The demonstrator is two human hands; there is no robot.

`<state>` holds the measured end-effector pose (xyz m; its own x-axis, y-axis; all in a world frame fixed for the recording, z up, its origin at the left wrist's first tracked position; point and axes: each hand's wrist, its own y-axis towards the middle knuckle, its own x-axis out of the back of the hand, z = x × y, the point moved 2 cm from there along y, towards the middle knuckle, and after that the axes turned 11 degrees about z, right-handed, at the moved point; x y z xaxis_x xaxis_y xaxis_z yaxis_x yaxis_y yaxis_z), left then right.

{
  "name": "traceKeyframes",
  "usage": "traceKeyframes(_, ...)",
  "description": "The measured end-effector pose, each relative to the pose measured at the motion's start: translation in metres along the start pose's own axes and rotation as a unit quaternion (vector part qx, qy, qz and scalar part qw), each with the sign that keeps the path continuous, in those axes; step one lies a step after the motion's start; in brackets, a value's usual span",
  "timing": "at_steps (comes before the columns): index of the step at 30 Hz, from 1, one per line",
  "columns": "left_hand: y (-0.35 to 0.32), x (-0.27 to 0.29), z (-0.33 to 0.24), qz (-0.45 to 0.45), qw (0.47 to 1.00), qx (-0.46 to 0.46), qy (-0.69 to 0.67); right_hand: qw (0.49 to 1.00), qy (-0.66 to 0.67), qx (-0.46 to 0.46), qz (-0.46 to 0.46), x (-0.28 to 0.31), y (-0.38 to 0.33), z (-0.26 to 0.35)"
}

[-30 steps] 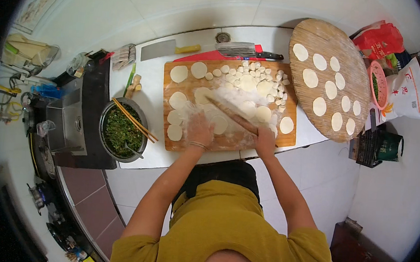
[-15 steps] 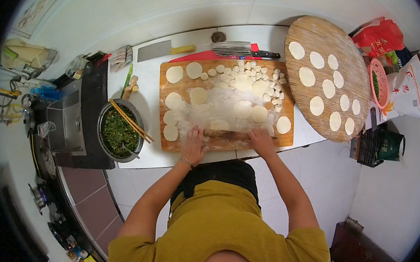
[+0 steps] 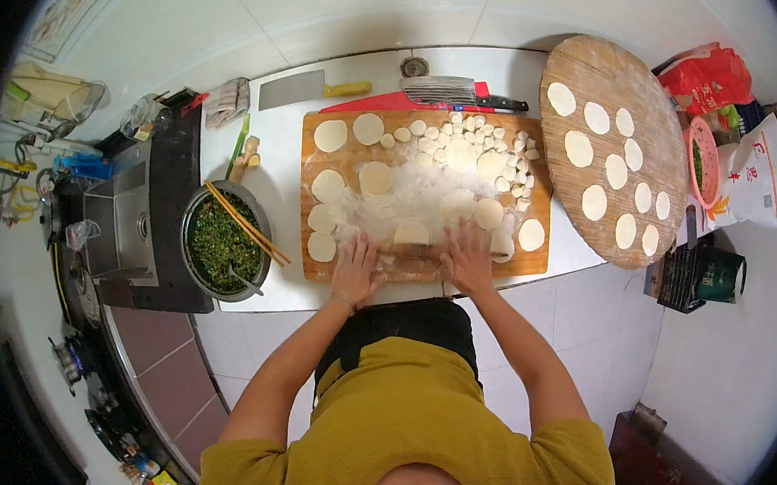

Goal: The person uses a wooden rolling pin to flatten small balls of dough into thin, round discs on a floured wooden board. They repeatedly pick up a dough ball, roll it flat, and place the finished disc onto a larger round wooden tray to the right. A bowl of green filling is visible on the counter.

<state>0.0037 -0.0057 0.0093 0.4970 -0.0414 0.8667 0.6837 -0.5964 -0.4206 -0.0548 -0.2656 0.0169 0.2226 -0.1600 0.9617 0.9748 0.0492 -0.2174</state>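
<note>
My left hand (image 3: 357, 272) and my right hand (image 3: 468, 262) lie palm down on a thin wooden rolling pin (image 3: 415, 252) at the near edge of a floured wooden board (image 3: 541, 186). A flat dough round (image 3: 412, 233) sits just beyond the pin, between my hands. More rolled rounds (image 3: 327, 186) lie along the board's left side. A heap of small dough pieces (image 3: 468, 140) covers its far right part. A steel bowl of chopped green filling (image 3: 222, 244), with chopsticks (image 3: 246, 223) across it, stands left of the board.
A round wooden tray (image 3: 674, 154) at the right holds several finished rounds. A cleaver (image 3: 304, 90), a dark-handled knife (image 3: 457, 92) and a red mat (image 3: 371, 104) lie behind the board. A flour bag (image 3: 753, 178) and pink bowl (image 3: 702, 161) are far right, a sink (image 3: 124, 224) left.
Both hands and the rolling pin came back from the middle of the board to its near edge, and the pin went from slanted to level.
</note>
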Motion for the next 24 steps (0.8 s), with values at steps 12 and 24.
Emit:
traceKeyframes(12, -0.011, -0.007, 0.011, 0.022, 1.000, 0.005, 0.010, 0.999, 0.020, 0.026, 0.035, -0.003, 0.002, 0.008)
traceKeyframes(24, 0.054, 0.069, -0.033, -0.257, 0.964, -0.005, -0.068, 0.978, 0.100, 0.132, -0.125, 0.026, 0.039, -0.019)
